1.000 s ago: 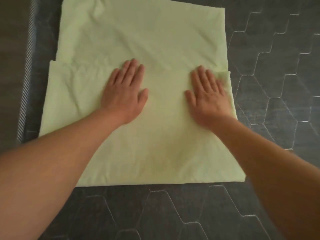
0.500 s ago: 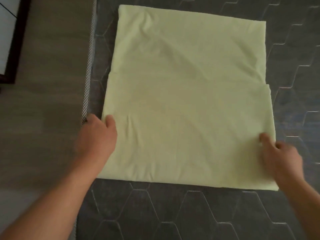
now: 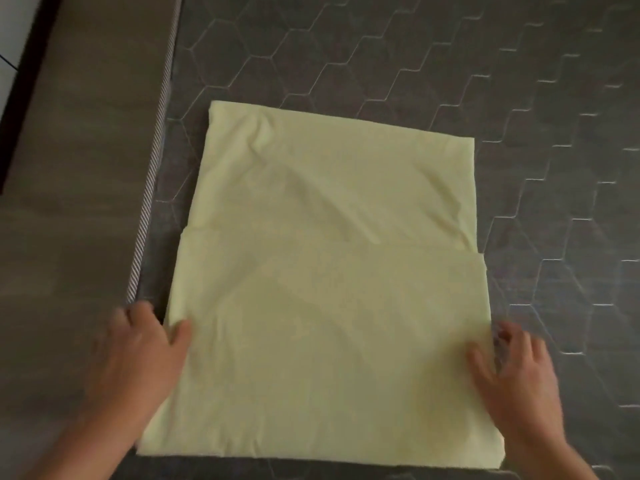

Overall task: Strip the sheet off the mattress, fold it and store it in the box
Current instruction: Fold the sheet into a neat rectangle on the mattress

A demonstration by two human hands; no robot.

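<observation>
A pale yellow-green sheet (image 3: 329, 271) lies folded into a flat rectangle on the dark grey quilted mattress (image 3: 450, 64). A fold edge crosses it about halfway up. My left hand (image 3: 138, 351) grips the sheet's left edge near the front, thumb on top and fingers curled at the side. My right hand (image 3: 512, 372) holds the right edge the same way, thumb on the cloth and fingers curled round the edge. The box is out of view.
The mattress's striped piping edge (image 3: 152, 174) runs along the left, close to the sheet. Beyond it is a brown wooden floor (image 3: 69, 168), with a dark frame (image 3: 20, 98) at the far left.
My hands left the middle of the sheet, where they pressed flat, and moved to its left and right edges. Between the last two frames they closed further on the edges.
</observation>
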